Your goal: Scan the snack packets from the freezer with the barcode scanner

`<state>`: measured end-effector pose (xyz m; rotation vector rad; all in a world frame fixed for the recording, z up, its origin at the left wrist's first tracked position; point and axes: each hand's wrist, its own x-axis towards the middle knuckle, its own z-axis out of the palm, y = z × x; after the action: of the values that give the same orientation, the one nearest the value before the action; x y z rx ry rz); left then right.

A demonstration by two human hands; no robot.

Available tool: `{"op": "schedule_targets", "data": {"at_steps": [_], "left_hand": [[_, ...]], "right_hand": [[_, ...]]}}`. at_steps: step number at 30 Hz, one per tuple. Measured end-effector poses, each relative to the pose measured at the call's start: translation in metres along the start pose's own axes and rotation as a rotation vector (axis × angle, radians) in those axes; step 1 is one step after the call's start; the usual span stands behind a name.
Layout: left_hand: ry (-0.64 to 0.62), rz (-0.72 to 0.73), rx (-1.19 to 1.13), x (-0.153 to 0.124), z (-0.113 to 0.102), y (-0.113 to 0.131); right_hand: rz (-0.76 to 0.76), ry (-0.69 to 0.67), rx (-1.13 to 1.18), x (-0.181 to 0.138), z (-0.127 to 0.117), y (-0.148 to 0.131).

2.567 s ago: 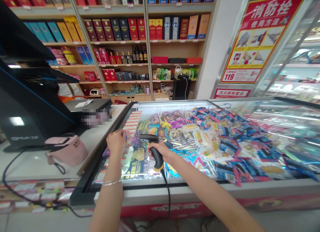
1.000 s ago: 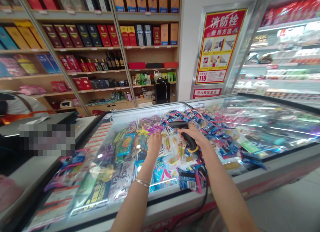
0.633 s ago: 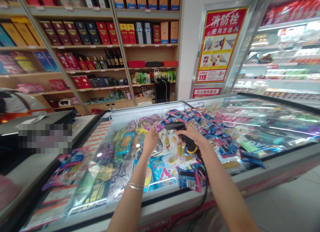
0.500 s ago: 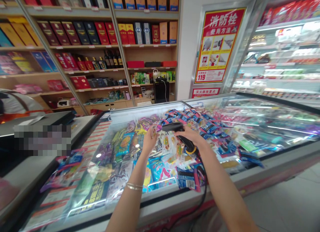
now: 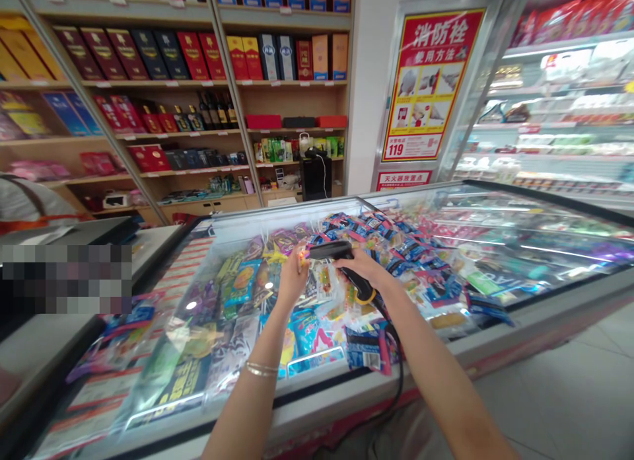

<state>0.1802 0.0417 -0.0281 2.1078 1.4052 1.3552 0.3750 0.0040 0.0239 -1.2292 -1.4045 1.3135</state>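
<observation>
The left hand (image 5: pixel 292 278) mostly hides what seems a small packet (image 5: pixel 302 255) — its face too small to make out; the right hand (image 5: pixel 364 268) covers part of the scanner (image 5: pixel 329 250). A pixelated patch (image 5: pixel 64 279) masks something, and the left edge cuts off a co-worker (image 5: pixel 22 201)

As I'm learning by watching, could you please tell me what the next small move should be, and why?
Probably hold the small item steady in the left hand: the scanner in the right hand points at it from close by, and a reddish-orange glow shows there.
</observation>
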Motion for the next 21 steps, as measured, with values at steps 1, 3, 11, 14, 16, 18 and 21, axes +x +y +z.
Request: {"op": "schedule_targets", "data": {"at_steps": [1, 3, 11, 14, 16, 18, 21], "left_hand": [[-0.002, -0.002, -0.007, 0.0, 0.001, -0.0009], [-0.003, -0.022, -0.009, 0.0002, 0.0024, -0.0024], [-0.032, -0.047, -0.018, 0.0002, 0.0001, 0.0002], [-0.039, -0.035, -0.044, 0.0003, -0.0017, 0.0021], [-0.035, -0.038, -0.046, 0.0007, -0.0023, 0.0027], [-0.039, -0.037, -0.044, 0.001, -0.0025, 0.0027], [-0.059, -0.04, -0.042, 0.001, -0.0023, 0.0023]], "right_hand": [[0.003, 0.007, 0.009, -0.0004, 0.0006, -0.0007], [0.009, 0.027, 0.028, -0.0005, 0.001, -0.0017], [0.024, 0.071, 0.054, 0.0018, -0.0036, 0.0004], [0.021, 0.067, 0.052, 0.0032, -0.0046, 0.0021], [0.013, 0.069, 0.052, 0.0041, -0.005, 0.0033], [0.005, 0.073, 0.051, 0.0048, -0.0056, 0.0043], [0.004, 0.074, 0.062, 0.0042, -0.0071, 0.0045]]}}
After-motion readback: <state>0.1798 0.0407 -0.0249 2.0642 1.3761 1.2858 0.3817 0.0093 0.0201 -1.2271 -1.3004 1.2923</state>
